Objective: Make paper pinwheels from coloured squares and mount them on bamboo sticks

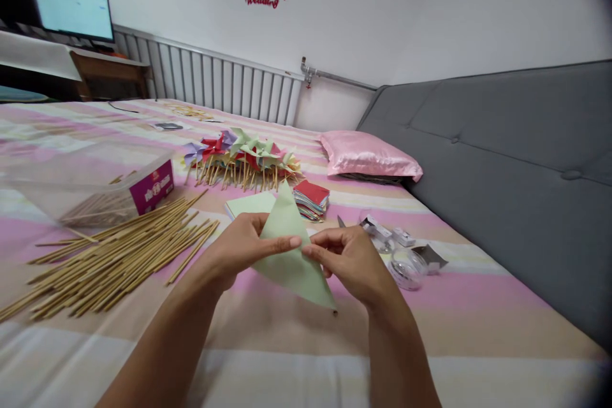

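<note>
My left hand (241,245) and my right hand (351,261) both pinch a pale green sheet of paper (291,248) folded into a triangle, held just above the striped bed (287,344). The thumbs and fingertips meet near the middle of the fold. Behind it another green sheet (246,204) lies flat beside a stack of coloured papers (312,199). A pile of finished paper pinwheels (241,156) on sticks lies farther back.
Many bamboo sticks (115,255) are spread at my left, by a clear plastic box (90,185) with a purple label. Small clear containers and white boxes (399,248) sit at my right. A pink pillow (368,156) and a grey headboard (516,166) are beyond.
</note>
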### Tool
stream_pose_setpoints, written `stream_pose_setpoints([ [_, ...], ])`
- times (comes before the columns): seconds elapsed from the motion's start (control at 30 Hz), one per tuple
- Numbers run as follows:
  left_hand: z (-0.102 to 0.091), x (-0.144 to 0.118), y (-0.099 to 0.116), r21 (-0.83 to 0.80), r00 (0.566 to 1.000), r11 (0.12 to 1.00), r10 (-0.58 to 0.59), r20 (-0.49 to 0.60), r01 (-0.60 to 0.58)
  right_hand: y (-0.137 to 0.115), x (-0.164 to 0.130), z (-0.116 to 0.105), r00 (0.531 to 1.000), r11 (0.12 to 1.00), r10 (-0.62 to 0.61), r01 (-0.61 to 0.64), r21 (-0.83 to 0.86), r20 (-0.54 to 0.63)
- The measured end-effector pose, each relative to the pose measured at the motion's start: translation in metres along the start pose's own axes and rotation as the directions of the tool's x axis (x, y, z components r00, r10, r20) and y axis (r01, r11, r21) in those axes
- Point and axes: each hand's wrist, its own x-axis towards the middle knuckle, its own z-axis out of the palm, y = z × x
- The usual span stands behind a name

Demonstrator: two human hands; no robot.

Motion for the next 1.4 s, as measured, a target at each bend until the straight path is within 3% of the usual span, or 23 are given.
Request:
stream_pose_setpoints([
  [0.1, -0.003, 0.001, -0.003, -0.094, 0.997, 0.993, -0.064, 0.050, 0.069, -0.003, -0.003, 0.002, 0.999, 1.000, -0.011, 0.011, -0.019, 0.038],
  [0.2, -0.007, 0.002, -0.003, -0.176, 0.999, 0.984, -0.015, 0.041, 0.022, -0.005, -0.004, 0.002, 0.999, 0.999, 0.011, -0.009, -0.046, 0.044],
  [0.3, -0.008, 0.001, -0.002, -0.147, 0.999, 0.989, 0.024, 0.037, -0.019, -0.006, -0.004, 0.003, 0.999, 0.995, 0.003, 0.002, -0.095, 0.052],
  [0.43, -0.003, -0.003, -0.003, -0.067, 0.996, 0.997, -0.039, 0.079, 0.045, -0.006, -0.004, 0.004, 0.998, 0.985, -0.038, 0.047, -0.166, 0.058],
  [0.7, 0.001, 0.001, -0.007, -0.084, 1.000, 0.996, -0.032, 0.002, 0.032, -0.004, -0.001, 0.006, 1.000, 0.974, -0.019, 0.022, -0.224, 0.017],
  [1.07, -0.020, 0.001, -0.001, -0.185, 0.967, 0.967, 0.131, -0.220, -0.174, -0.004, -0.003, -0.001, 0.997, 0.976, 0.074, -0.075, -0.204, -0.013],
  [1.3, -0.033, 0.002, 0.002, -0.243, 0.922, 0.947, 0.110, -0.371, -0.211, 0.000, -0.002, -0.014, 0.994, 0.951, 0.091, -0.106, -0.291, -0.066],
  [1.4, -0.044, 0.004, 0.001, -0.280, 0.905, 0.935, 0.087, -0.416, -0.218, 0.004, -0.003, -0.025, 0.985, 0.933, 0.085, -0.133, -0.335, -0.152],
])
